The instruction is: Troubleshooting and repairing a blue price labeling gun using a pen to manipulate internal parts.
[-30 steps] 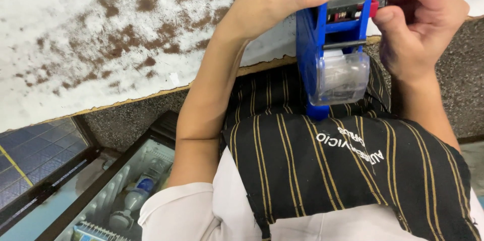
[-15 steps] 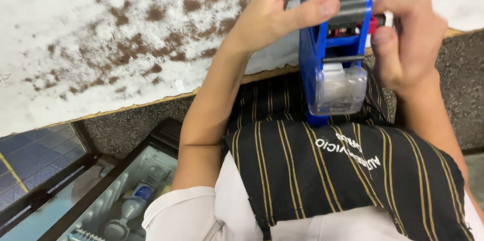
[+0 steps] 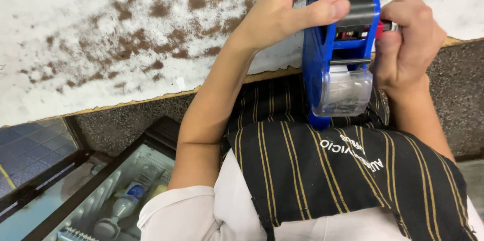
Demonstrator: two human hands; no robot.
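A blue hand-held label gun point(image 3: 339, 54) with a clear plastic roll cover stands upright against my chest, above a black apron with thin gold stripes point(image 3: 353, 170). My left hand point(image 3: 292, 6) wraps around its upper left side, thumb laid across the dark top part. My right hand point(image 3: 403, 39) pinches a small red knob on the gun's right side. A thin metal rod pokes up behind my right hand.
A white counter point(image 3: 101, 34) with worn brown patches fills the top. Below its edge runs a dark speckled surface point(image 3: 116, 125). At the lower left, a glass-topped cooler point(image 3: 116, 200) holds bottles, beside blue floor tiles.
The label gun and both hands have shifted slightly lower and rightward in view. My right hand's fingers have closed more tightly around the red knob.
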